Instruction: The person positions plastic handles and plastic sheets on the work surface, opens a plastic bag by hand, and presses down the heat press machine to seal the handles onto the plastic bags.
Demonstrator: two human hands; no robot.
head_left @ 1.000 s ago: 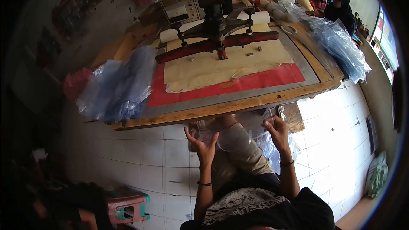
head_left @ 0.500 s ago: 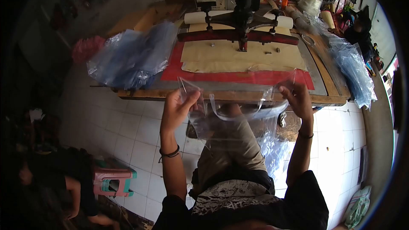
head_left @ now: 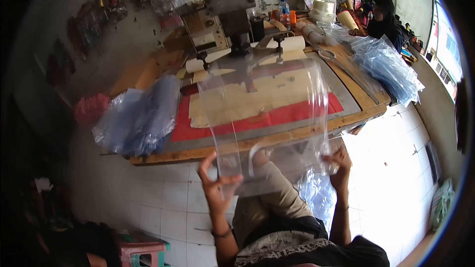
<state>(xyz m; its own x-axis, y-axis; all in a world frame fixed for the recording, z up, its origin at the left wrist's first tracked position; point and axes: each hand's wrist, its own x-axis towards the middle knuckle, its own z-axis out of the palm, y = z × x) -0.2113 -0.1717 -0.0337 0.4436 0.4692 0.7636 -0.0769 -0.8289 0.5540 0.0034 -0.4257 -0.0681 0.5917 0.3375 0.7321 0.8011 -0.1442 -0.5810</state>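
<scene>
A clear plastic bag (head_left: 317, 100) is stretched out in front of me, see-through and blurred, with a curved strip like a handle near its lower edge. My left hand (head_left: 217, 183) grips its lower left corner, with the thumb and fingers closed on the film. At the lower right corner, my right hand (head_left: 339, 165) pinches the plastic. Through the film show a red sheet (head_left: 180, 129) and a tan sheet (head_left: 198, 113) on the worktable (head_left: 158, 157).
A press machine (head_left: 241, 44) stands over the table. Bluish plastic stacks (head_left: 143, 118) lie on the left and another stack (head_left: 388, 66) on the right, near scissors (head_left: 326, 55). A person (head_left: 388, 24) is at the far right. A stool (head_left: 143, 252) stands lower left.
The plastic bag has swung up and away from me, now spread before the table instead of hanging low. Both hands keep their hold, and my view has tilted up and turned.
</scene>
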